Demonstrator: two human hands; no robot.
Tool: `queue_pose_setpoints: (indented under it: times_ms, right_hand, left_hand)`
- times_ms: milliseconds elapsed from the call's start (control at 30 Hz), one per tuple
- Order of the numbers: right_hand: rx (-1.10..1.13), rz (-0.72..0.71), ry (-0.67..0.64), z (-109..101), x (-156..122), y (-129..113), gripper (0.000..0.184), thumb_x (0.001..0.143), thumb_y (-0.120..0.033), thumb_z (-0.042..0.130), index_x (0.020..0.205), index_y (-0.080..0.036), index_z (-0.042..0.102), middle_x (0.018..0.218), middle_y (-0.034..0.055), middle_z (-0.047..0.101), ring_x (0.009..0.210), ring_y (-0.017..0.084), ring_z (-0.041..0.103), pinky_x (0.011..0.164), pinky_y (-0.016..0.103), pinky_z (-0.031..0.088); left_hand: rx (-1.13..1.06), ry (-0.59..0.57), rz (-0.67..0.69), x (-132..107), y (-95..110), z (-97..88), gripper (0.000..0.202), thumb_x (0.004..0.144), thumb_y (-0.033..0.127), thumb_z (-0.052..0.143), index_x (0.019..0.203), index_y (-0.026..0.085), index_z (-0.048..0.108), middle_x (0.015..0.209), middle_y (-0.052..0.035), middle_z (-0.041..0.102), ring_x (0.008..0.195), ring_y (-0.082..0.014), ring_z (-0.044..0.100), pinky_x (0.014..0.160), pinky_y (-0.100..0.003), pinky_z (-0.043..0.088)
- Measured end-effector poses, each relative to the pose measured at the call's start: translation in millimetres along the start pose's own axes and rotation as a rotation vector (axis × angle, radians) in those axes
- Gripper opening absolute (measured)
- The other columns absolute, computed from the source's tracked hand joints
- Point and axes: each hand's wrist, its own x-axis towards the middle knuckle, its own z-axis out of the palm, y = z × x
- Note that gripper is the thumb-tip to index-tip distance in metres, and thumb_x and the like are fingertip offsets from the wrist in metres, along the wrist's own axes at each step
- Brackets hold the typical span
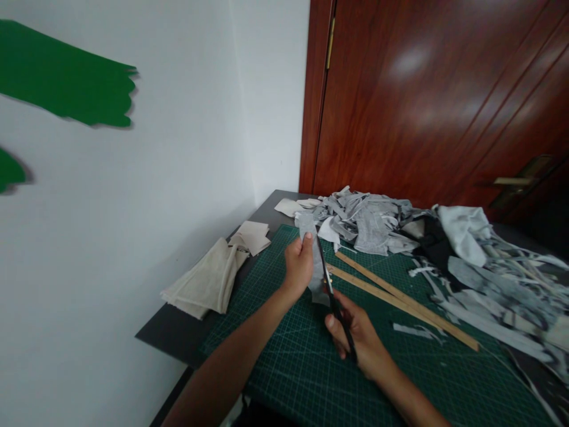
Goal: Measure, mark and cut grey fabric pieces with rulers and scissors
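My left hand [299, 264] pinches a long grey fabric strip [313, 255] and holds it up over the green cutting mat [311, 367]. My right hand [360, 338] is closed round the handles of black scissors [331, 293]. The blades run along the strip's right edge, with the tips near my left thumb. Two wooden rulers [400, 296] lie on the mat just right of the scissors.
A heap of grey and white fabric scraps [377, 222] covers the back and right of the table. Folded beige cloth [208, 281] and small beige squares [253, 236] lie at the left by the white wall. A brown door [435, 101] stands behind.
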Motion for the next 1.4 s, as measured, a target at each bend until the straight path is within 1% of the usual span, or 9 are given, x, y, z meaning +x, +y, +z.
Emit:
queue_pose_setpoints:
  times_ms: [300,400,500,600,700,833,1033,1133,1400]
  right_hand:
    - [-0.010,-0.011,0.023,-0.6,1.2,-3.3,0.095,0.083,-0.081,0.064,0.147,-0.011,0.053,0.057,-0.0099,0.041,0.041,0.008,0.033,0.036,0.019,0.033]
    - [-0.013,-0.014,0.026,-0.5,0.5,-5.0,0.092,0.084,-0.080,0.065,0.145,-0.012,0.055,0.056,-0.0098,0.041,0.041,0.009,0.035,0.036,0.019,0.034]
    - [-0.004,-0.012,0.027,-0.2,-0.4,-4.5,0.095,0.084,-0.081,0.064,0.146,-0.010,0.054,0.056,-0.0104,0.038,0.041,0.009,0.034,0.036,0.019,0.034]
    - [-0.002,-0.009,0.030,0.1,-0.8,-3.5,0.099,0.084,-0.080,0.064,0.150,-0.008,0.049,0.057,-0.0106,0.038,0.042,0.008,0.033,0.036,0.020,0.035]
    - [0.001,0.002,0.035,0.2,-0.6,-3.8,0.100,0.083,-0.080,0.064,0.150,-0.008,0.048,0.059,-0.0103,0.039,0.043,0.008,0.033,0.036,0.020,0.035]
    - [0.005,0.009,0.043,0.1,-0.4,-5.2,0.100,0.082,-0.081,0.065,0.149,-0.009,0.049,0.059,-0.0106,0.038,0.043,0.008,0.032,0.036,0.019,0.035]
    - [-0.003,-0.011,0.030,0.1,-2.2,-6.4,0.090,0.088,-0.078,0.062,0.148,-0.012,0.052,0.057,-0.0104,0.038,0.041,0.008,0.032,0.037,0.020,0.034]
    - [-0.008,-0.013,0.023,0.4,-2.1,-6.6,0.089,0.088,-0.077,0.062,0.149,-0.012,0.052,0.056,-0.0104,0.038,0.041,0.008,0.031,0.038,0.020,0.034]
    - [-0.002,-0.015,0.010,0.3,-2.0,-6.4,0.090,0.089,-0.077,0.062,0.147,-0.009,0.052,0.053,-0.0109,0.038,0.040,0.008,0.031,0.038,0.020,0.034]
  left_hand:
    - [0.065,-0.020,0.004,-2.9,-6.1,4.4,0.054,0.098,0.061,0.050,0.063,0.021,0.041,0.060,0.0045,0.039,0.059,-0.0121,0.037,0.056,-0.026,0.027]
    - [0.099,-0.025,0.041,-6.0,-4.2,5.6,0.050,0.100,0.056,0.048,0.064,0.021,0.044,0.060,0.0037,0.045,0.060,-0.0131,0.042,0.058,-0.027,0.030]
    - [0.139,-0.044,0.073,-9.7,-1.7,6.6,0.045,0.103,0.048,0.043,0.068,0.021,0.049,0.064,0.0020,0.053,0.063,-0.0145,0.049,0.061,-0.028,0.033]
    - [0.181,-0.067,0.058,-12.4,-0.7,7.3,0.041,0.104,0.043,0.040,0.072,0.021,0.052,0.068,0.0005,0.058,0.066,-0.0155,0.053,0.063,-0.028,0.035]
    - [0.214,-0.079,0.047,-13.6,-0.5,7.4,0.038,0.104,0.040,0.040,0.074,0.021,0.054,0.070,-0.0003,0.061,0.067,-0.0163,0.055,0.064,-0.028,0.036]
    - [0.225,-0.077,0.060,-13.8,0.6,6.3,0.037,0.104,0.040,0.042,0.075,0.021,0.055,0.070,0.0001,0.061,0.067,-0.0165,0.055,0.064,-0.028,0.035]
    - [0.186,-0.060,0.061,-13.2,-0.7,5.6,0.039,0.103,0.043,0.044,0.073,0.021,0.053,0.066,0.0007,0.057,0.064,-0.0160,0.052,0.062,-0.028,0.032]
    - [0.166,-0.052,0.060,-13.2,-1.2,5.9,0.040,0.103,0.044,0.045,0.073,0.021,0.053,0.066,0.0008,0.056,0.064,-0.0157,0.051,0.062,-0.028,0.032]
    - [0.206,-0.068,0.059,-13.2,0.0,5.4,0.041,0.105,0.043,0.042,0.071,0.021,0.051,0.066,0.0007,0.056,0.064,-0.0162,0.051,0.062,-0.028,0.033]
